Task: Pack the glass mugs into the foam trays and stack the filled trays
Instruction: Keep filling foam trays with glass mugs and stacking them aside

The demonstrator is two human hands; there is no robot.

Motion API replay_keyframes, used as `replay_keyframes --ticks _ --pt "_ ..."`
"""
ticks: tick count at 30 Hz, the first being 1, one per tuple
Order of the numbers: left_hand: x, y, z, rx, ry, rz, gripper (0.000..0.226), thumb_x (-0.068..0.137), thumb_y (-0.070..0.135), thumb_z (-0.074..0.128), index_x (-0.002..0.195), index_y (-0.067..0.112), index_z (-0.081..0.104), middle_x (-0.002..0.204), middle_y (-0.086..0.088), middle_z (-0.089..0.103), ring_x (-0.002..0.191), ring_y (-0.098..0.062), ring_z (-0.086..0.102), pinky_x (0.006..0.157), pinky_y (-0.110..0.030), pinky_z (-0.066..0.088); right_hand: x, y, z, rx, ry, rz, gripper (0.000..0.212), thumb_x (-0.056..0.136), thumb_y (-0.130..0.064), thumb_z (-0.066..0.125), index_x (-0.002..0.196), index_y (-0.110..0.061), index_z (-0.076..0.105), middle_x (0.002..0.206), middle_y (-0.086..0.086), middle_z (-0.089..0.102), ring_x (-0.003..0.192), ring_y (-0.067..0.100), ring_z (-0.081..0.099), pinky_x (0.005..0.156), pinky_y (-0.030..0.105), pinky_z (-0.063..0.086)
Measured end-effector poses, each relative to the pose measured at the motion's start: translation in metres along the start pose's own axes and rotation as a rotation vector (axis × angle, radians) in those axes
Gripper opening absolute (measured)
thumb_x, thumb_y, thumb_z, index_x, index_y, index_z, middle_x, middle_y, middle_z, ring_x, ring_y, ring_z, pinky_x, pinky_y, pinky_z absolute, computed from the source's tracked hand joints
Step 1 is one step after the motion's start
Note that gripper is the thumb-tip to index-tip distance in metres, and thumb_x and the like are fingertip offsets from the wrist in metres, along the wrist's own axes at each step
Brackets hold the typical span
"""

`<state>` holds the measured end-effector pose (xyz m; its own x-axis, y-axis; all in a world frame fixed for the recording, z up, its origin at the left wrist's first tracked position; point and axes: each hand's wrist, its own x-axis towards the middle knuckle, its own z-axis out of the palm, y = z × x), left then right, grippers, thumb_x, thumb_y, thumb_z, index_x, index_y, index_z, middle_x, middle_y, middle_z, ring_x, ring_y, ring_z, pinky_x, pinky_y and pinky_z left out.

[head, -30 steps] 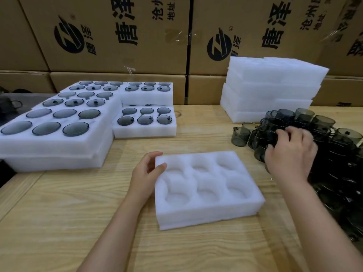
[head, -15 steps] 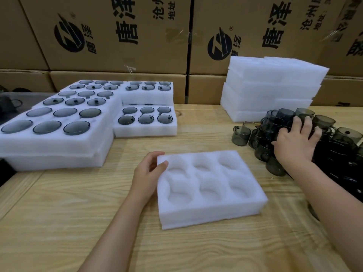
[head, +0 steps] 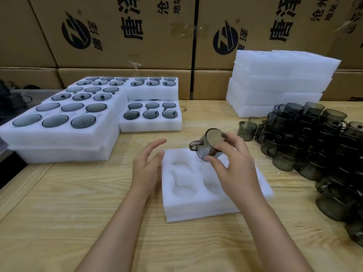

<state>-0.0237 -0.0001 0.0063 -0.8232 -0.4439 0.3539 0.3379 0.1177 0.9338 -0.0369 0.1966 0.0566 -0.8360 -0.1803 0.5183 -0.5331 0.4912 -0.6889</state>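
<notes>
Smoky glass mug (head: 213,137), pinched in the right hand (head: 233,169), partly hides the foam tray (head: 196,206); left hand (head: 146,170) fingers (head: 155,144) apart.

Smoky-grey mugs (head: 306,138), white trays (head: 196,211), brown boxes (head: 157,46) w/ blk print.

Printed cardboard boxes (head: 157,46) stood stacked well beyond the fingers (head: 155,145); a pale wooden table (head: 78,203) lay beneath them.

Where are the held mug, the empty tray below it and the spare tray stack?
Grey glass mug (head: 213,139): head view, upturned round end.
Empty foam tray (head: 188,208): head view, front rim.
Spare foam tray stack (head: 279,83): head view, front face.
</notes>
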Motion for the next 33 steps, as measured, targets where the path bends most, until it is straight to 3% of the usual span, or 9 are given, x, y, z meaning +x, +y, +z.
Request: replay_keyframes --ticks 2,7,11,16,19,23,27,30,33 --pt "-0.002 0.008 0.002 0.087 0.0 0.1 0.028 0.083 0.022 0.053 0.105 0.031 0.068 0.115 0.008 0.066 0.112 -0.005 0.057 0.094 -0.022 0.041 -0.005 0.001 0.002 0.0 0.007 -0.034 0.008 0.078 -0.012 0.074 0.081 -0.016 0.067 0.13 0.001 0.049 0.113 0.017 0.044 0.089 0.009 0.026" --pt "-0.006 0.021 0.01 0.274 -0.22 0.242 0.036 0.087 0.041 0.048 0.119 0.032 0.062 0.115 0.013 0.069 0.118 -0.008 0.057 0.115 -0.047 0.016 -0.013 -0.003 0.004 0.139 -0.11 -0.075 0.027 0.077 -0.01 0.073 0.076 -0.033 0.058 0.133 -0.018 0.047 0.101 0.002 0.046 0.082 0.005 0.029" --pt "-0.01 0.026 0.011 0.128 -0.358 0.182 0.035 0.085 0.04 0.054 0.12 0.036 0.06 0.118 0.008 0.068 0.113 -0.013 0.06 0.097 -0.044 0.041 -0.015 -0.006 0.007 0.282 -0.137 -0.045 0.032 0.079 -0.003 0.068 0.078 -0.033 0.057 0.137 -0.018 0.046 0.07 0.001 0.051 0.073 0.01 0.039" --pt "-0.011 0.033 0.017 0.179 -0.376 0.238 0.043 0.082 0.039 0.059 0.124 0.031 0.053 0.114 0.01 0.066 0.109 -0.018 0.06 0.097 -0.035 0.046 -0.015 -0.005 0.007 0.597 -0.118 0.062 0.016 0.086 -0.013 0.059 0.096 -0.026 0.059 0.109 -0.021 0.062 0.094 0.009 0.061 0.082 0.022 0.048" --pt "-0.013 0.034 0.021 0.217 -0.39 0.233 0.045 0.077 0.042 0.064 0.119 0.032 0.052 0.108 0.007 0.066 0.106 -0.017 0.061 0.096 -0.03 0.045 -0.013 -0.006 0.006 0.682 -0.092 0.13 0.032 0.08 -0.031 0.062 0.111 -0.029 0.054 0.109 -0.017 0.063 0.095 0.001 0.058 0.076 0.018 0.048" --pt "-0.016 0.037 0.025 0.273 -0.392 0.205 0.05 0.07 0.049 0.069 0.115 0.033 0.054 0.106 0.012 0.066 0.107 -0.007 0.059 0.095 -0.023 0.042 -0.011 -0.003 0.008 0.564 -0.055 0.187 0.055 0.075 -0.02 0.077 0.121 -0.035 0.049 0.114 -0.016 0.061 0.093 -0.005 0.057 0.076 0.015 0.048" --pt "-0.01 0.028 0.018 0.398 -0.398 0.116 0.067 0.064 0.056 0.069 0.126 0.038 0.051 0.128 0.021 0.054 0.13 -0.012 0.041 0.111 -0.04 0.03 0.016 0.01 -0.01 0.515 -0.011 0.185 0.056 0.075 -0.012 0.076 0.125 -0.023 0.053 0.114 -0.006 0.063 0.087 -0.006 0.06 0.074 0.011 0.049" --pt "-0.007 0.02 0.013 0.311 -0.387 0.041 0.061 0.066 0.037 0.072 0.124 0.035 0.054 0.136 0.017 0.048 0.133 -0.005 0.037 0.113 -0.035 0.029 0.042 0.031 -0.037 0.476 -0.051 0.224 0.055 0.076 -0.006 0.075 0.126 -0.017 0.055 0.114 0.0 0.064 0.085 -0.002 0.06 0.068 0.009 0.048" --pt "-0.005 0.012 0.01 0.184 -0.344 -0.022 0.059 0.065 0.024 0.071 0.122 0.03 0.056 0.141 0.01 0.046 0.132 -0.001 0.039 0.107 -0.025 0.035 0.056 0.054 -0.056 0.352 -0.217 0.236 0.056 0.077 -0.007 0.074 0.129 -0.018 0.054 0.115 -0.003 0.065 0.099 0.007 0.061 0.081 0.015 0.048"
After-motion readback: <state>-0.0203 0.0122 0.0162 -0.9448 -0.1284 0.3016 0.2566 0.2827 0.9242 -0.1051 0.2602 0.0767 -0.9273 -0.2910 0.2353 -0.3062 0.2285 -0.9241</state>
